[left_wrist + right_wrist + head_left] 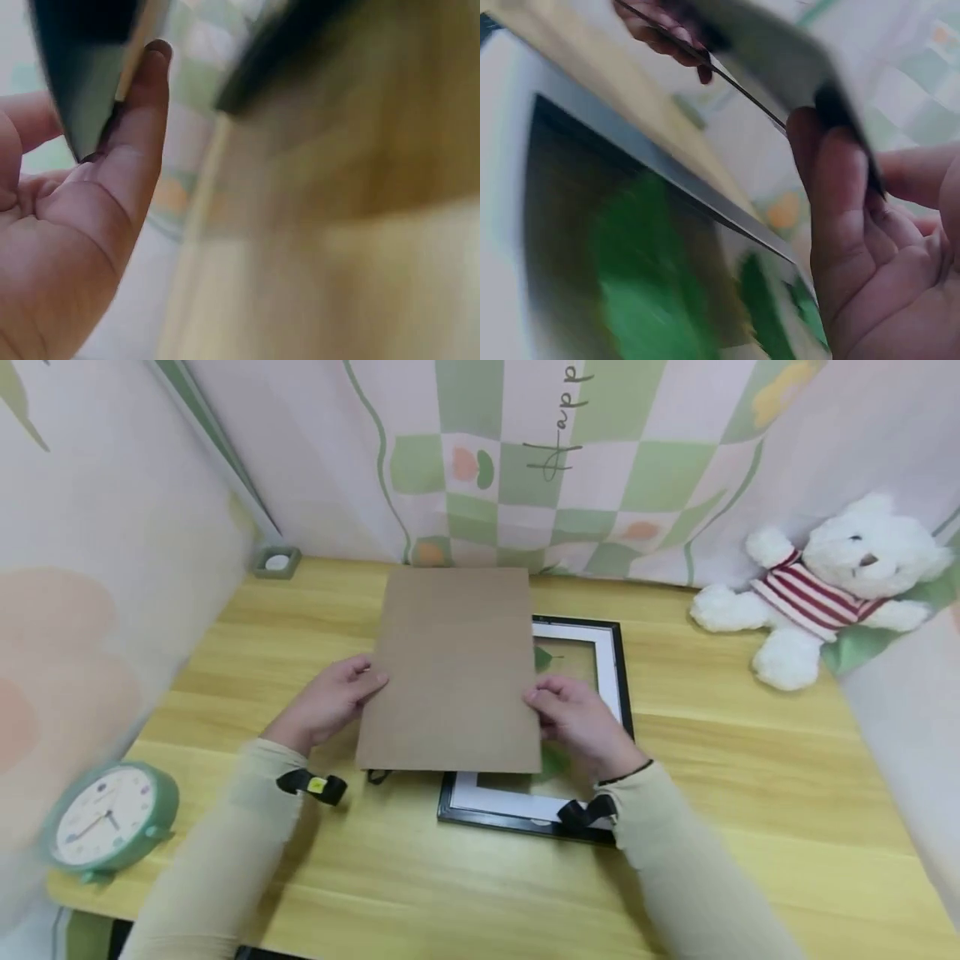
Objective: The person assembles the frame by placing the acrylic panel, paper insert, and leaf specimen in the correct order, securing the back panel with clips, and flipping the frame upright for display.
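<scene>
A brown picture-frame backing board (450,668) is held between both hands above the table. My left hand (330,697) pinches its left edge, thumb on top and fingers beneath. The right hand (585,722) pinches the opposite edge in the same way. A small black loop (377,776) shows under the board's near left corner. Partly covered by the board, a black picture frame (621,677) with a white mat lies on the table. Green leaves (645,277) show inside the mat in the right wrist view. The left wrist view is blurred, with the board's edge across the fingers (142,135).
The wooden table (750,793) meets a checked curtain (525,468) at the back. A green alarm clock (112,818) stands at the left edge. A white teddy bear (832,577) sits at the back right, and a small grey-green holder (276,562) at the back left corner.
</scene>
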A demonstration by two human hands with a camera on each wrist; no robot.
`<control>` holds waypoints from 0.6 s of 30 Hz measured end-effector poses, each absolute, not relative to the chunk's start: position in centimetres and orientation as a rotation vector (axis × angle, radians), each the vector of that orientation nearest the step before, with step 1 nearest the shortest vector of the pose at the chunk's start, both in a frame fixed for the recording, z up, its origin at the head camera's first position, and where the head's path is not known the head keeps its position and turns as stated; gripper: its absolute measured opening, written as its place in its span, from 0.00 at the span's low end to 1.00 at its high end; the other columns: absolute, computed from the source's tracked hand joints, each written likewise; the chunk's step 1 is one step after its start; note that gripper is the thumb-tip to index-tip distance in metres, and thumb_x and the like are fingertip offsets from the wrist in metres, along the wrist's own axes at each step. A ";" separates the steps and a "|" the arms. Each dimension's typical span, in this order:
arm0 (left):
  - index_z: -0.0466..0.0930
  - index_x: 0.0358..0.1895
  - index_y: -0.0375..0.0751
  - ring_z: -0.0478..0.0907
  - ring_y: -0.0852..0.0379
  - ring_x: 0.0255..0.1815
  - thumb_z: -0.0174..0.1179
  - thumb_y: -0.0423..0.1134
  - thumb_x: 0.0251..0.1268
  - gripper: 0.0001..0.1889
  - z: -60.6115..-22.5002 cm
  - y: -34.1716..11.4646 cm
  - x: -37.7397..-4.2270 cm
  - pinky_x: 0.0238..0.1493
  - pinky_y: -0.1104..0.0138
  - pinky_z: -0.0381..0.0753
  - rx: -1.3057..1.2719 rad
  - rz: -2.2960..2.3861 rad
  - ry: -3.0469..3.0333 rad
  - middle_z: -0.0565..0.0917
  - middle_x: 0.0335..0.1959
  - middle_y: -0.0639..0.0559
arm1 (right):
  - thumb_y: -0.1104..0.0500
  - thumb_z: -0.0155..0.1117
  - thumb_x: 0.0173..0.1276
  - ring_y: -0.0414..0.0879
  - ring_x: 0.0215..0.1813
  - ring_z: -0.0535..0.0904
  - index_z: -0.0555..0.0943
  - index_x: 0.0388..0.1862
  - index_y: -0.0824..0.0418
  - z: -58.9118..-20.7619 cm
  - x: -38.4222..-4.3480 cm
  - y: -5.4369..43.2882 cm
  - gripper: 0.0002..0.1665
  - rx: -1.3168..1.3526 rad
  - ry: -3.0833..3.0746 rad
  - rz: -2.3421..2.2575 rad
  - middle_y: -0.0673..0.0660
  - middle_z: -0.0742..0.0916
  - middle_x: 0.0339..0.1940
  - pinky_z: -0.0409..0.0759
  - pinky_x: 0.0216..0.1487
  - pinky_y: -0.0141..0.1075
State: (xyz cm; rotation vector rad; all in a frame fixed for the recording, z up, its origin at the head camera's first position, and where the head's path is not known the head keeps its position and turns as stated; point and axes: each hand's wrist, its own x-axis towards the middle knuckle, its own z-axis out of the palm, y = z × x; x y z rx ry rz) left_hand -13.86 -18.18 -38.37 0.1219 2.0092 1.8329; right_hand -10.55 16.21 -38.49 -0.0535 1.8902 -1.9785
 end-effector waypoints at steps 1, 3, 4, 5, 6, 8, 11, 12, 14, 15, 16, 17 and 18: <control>0.64 0.70 0.29 0.84 0.56 0.47 0.47 0.38 0.81 0.22 -38.6 -19.1 -14.0 0.49 0.62 0.85 0.099 1.791 2.040 0.83 0.51 0.43 | 0.62 0.55 0.78 0.46 0.37 0.84 0.77 0.54 0.70 -38.6 -10.6 15.5 0.13 -0.077 1.913 -1.918 0.59 0.86 0.41 0.87 0.41 0.38; 0.63 0.71 0.32 0.84 0.55 0.48 0.47 0.39 0.81 0.22 -39.1 -20.7 -14.3 0.49 0.60 0.85 0.043 1.745 2.076 0.82 0.53 0.41 | 0.63 0.55 0.77 0.47 0.38 0.84 0.74 0.61 0.73 -38.8 -10.6 14.3 0.18 -0.119 1.930 -1.837 0.62 0.86 0.43 0.87 0.41 0.37; 0.63 0.71 0.35 0.84 0.54 0.49 0.47 0.40 0.82 0.22 -39.4 -21.4 -14.4 0.50 0.59 0.85 0.013 1.742 2.079 0.82 0.54 0.41 | 0.64 0.56 0.77 0.48 0.40 0.85 0.73 0.63 0.74 -38.8 -10.5 13.9 0.21 -0.144 1.932 -1.816 0.64 0.86 0.45 0.87 0.42 0.37; 0.62 0.73 0.37 0.83 0.54 0.50 0.46 0.41 0.82 0.23 -39.6 -22.0 -14.4 0.50 0.58 0.85 -0.013 1.745 2.075 0.81 0.55 0.42 | 0.64 0.56 0.77 0.50 0.42 0.86 0.71 0.65 0.75 -38.8 -10.5 13.6 0.23 -0.168 1.926 -1.804 0.66 0.86 0.47 0.87 0.44 0.38; 0.61 0.73 0.39 0.83 0.54 0.50 0.46 0.42 0.82 0.23 -39.9 -22.6 -14.4 0.50 0.58 0.84 -0.038 1.749 2.072 0.81 0.55 0.42 | 0.64 0.56 0.77 0.53 0.45 0.86 0.70 0.66 0.76 -38.8 -10.4 13.4 0.24 -0.190 1.931 -1.796 0.67 0.86 0.49 0.87 0.46 0.40; 0.61 0.74 0.43 0.82 0.54 0.50 0.45 0.44 0.82 0.23 -40.4 -23.6 -14.4 0.50 0.57 0.84 -0.093 1.779 2.035 0.81 0.54 0.46 | 0.62 0.56 0.77 0.56 0.50 0.86 0.69 0.67 0.75 -38.8 -10.3 13.3 0.26 -0.215 1.953 -1.788 0.69 0.85 0.53 0.86 0.51 0.42; 0.60 0.74 0.46 0.82 0.56 0.49 0.45 0.45 0.82 0.23 -41.2 -25.0 -14.3 0.49 0.58 0.83 -0.139 1.820 2.000 0.81 0.51 0.51 | 0.58 0.60 0.76 0.55 0.55 0.84 0.73 0.66 0.70 -38.7 -10.0 14.2 0.25 -0.240 2.085 -1.735 0.65 0.85 0.56 0.83 0.56 0.42; 0.61 0.74 0.47 0.82 0.57 0.49 0.45 0.45 0.82 0.23 -41.4 -25.3 -14.3 0.49 0.58 0.83 -0.153 1.834 1.993 0.81 0.51 0.53 | 0.57 0.61 0.76 0.54 0.55 0.84 0.74 0.65 0.69 -38.6 -9.8 14.8 0.24 -0.258 2.164 -1.697 0.63 0.86 0.56 0.83 0.57 0.41; 0.61 0.74 0.49 0.81 0.58 0.49 0.47 0.46 0.81 0.23 -41.6 -26.1 -14.3 0.48 0.59 0.83 -0.192 1.867 1.968 0.81 0.49 0.55 | 0.56 0.63 0.74 0.51 0.55 0.83 0.77 0.62 0.65 -38.5 -9.6 16.2 0.22 -0.270 2.309 -1.637 0.60 0.86 0.56 0.81 0.57 0.38; 0.62 0.74 0.49 0.81 0.58 0.49 0.47 0.47 0.81 0.23 -41.7 -26.5 -14.4 0.48 0.60 0.83 -0.200 1.882 1.966 0.81 0.49 0.56 | 0.56 0.63 0.74 0.50 0.56 0.82 0.77 0.62 0.65 -38.4 -9.5 16.9 0.22 -0.274 2.361 -1.631 0.59 0.85 0.56 0.81 0.57 0.36; 0.62 0.73 0.50 0.80 0.59 0.49 0.48 0.47 0.81 0.23 -41.7 -26.9 -14.5 0.48 0.60 0.82 -0.215 1.899 1.960 0.81 0.48 0.57 | 0.57 0.63 0.74 0.49 0.56 0.82 0.78 0.61 0.65 -38.4 -9.5 17.7 0.21 -0.276 2.408 -1.633 0.60 0.85 0.56 0.80 0.57 0.34; 0.63 0.72 0.51 0.80 0.60 0.49 0.48 0.47 0.81 0.22 -41.7 -27.3 -14.6 0.48 0.62 0.82 -0.226 1.911 1.957 0.81 0.48 0.59 | 0.58 0.63 0.74 0.48 0.57 0.81 0.78 0.61 0.65 -38.4 -9.4 18.5 0.21 -0.277 2.452 -1.638 0.61 0.85 0.57 0.80 0.57 0.32; 0.65 0.70 0.53 0.80 0.61 0.48 0.48 0.47 0.80 0.20 -41.6 -27.8 -14.7 0.47 0.63 0.82 -0.240 1.927 1.951 0.81 0.47 0.60 | 0.58 0.62 0.74 0.48 0.57 0.81 0.78 0.61 0.65 -38.3 -9.3 19.3 0.21 -0.266 2.481 -1.653 0.62 0.84 0.58 0.79 0.57 0.30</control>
